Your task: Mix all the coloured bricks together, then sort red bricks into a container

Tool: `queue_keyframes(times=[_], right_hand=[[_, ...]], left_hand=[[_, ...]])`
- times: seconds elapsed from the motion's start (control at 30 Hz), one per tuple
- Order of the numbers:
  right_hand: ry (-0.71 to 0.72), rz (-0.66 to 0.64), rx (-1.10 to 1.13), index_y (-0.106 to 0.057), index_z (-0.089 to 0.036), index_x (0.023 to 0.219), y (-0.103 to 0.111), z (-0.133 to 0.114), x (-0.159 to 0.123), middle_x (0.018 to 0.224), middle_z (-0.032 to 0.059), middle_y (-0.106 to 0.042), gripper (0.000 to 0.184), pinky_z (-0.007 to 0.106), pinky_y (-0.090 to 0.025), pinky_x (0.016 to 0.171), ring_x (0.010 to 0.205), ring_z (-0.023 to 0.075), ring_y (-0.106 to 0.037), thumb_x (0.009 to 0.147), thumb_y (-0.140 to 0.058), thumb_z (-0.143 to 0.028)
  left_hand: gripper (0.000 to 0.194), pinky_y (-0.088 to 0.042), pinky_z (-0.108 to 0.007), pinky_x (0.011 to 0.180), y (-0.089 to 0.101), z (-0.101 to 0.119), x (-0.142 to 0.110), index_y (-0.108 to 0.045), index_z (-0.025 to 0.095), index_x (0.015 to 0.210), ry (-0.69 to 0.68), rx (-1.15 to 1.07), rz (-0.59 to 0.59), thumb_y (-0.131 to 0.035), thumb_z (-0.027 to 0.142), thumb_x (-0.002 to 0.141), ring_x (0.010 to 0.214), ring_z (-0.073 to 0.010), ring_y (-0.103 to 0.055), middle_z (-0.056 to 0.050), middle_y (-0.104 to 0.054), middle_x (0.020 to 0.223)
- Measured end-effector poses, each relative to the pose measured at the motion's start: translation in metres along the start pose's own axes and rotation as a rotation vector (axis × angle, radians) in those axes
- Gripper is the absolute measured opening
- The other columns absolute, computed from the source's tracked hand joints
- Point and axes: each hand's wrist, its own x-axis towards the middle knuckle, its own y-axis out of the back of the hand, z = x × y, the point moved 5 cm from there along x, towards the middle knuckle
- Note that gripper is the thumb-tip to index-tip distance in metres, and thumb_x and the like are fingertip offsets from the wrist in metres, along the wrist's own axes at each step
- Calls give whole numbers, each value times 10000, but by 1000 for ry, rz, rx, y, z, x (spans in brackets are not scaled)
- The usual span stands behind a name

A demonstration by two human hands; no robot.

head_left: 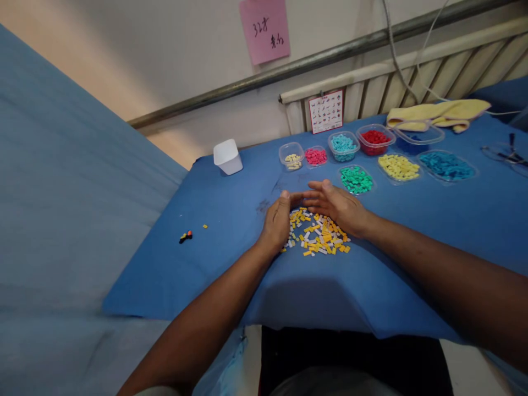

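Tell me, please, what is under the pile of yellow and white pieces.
Blue cloth shows through gaps in the pile; anything directly beneath it is covered. The left hand and right hand, curved beside it, may hide part of its edge.

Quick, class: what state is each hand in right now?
Left hand: open, cupped beside the yellow and white bricks.
Right hand: open, cupped beside the same bricks.
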Motion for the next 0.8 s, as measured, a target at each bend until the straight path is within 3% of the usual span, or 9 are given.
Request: queue_keyframes(times=[0.1, 0.27, 0.37, 0.53, 0.7, 0.8], right_hand=[[24, 81, -57, -678, -236, 1453, 4, -1, -1, 1453, 162, -765, 726, 551, -554, 1213, 1340, 326, -738, 1078, -458, -818], [6, 72, -39, -691, -225, 1419, 0, -2, -4, 1461, 175, -757, 749, 547, -553, 1214, 1345, 332, -734, 1056, -476, -844], [-12, 108, -19, -687, -221, 1428, 2, -4, -7, 1435, 178, -768, 773, 559, -554, 1212, 1323, 334, -747, 1052, -457, -857], [-4, 133, -43, -709, -188, 1403, 3, -5, -10, 1395, 209, -777, 821, 583, -527, 1233, 1325, 357, -741, 1027, -481, -882], [9, 53, 13, -725, -210, 1398, -9, -2, -14, 1434, 189, -765, 820, 595, -489, 1268, 1382, 358, -706, 1018, -486, -896], [8, 87, 56, -711, -203, 1408, -5, -3, -13, 1438, 190, -763, 838, 582, -490, 1268, 1400, 355, -694, 1024, -453, -901]], left_hand=[[733, -541, -538, 1217, -10, -10, -6, -783, 139, 1191, 84, -188, 89, -444, 781, 1089, 1264, -328, -766, -184, -803, 1312], [704, -565, -512, 1169, -21, -11, -6, -758, 133, 1154, 109, -308, 152, -506, 784, 1065, 1174, -304, -786, -193, -795, 1286], [704, -571, -519, 1150, -11, -4, -6, -767, 138, 1151, 126, -270, 147, -501, 784, 1066, 1158, -307, -783, -196, -789, 1295], [736, -513, -543, 1215, 15, 9, -26, -798, 155, 1209, 46, -4, 186, -388, 759, 1117, 1266, -322, -738, -177, -793, 1309], [686, -461, -513, 1276, -17, 11, -42, -773, 185, 1329, -64, 86, 83, -349, 696, 1154, 1388, -303, -679, -144, -766, 1415], [740, -467, -506, 1270, -27, 10, -31, -741, 173, 1383, -75, 35, 134, -292, 715, 1155, 1416, -299, -663, -157, -738, 1463]])
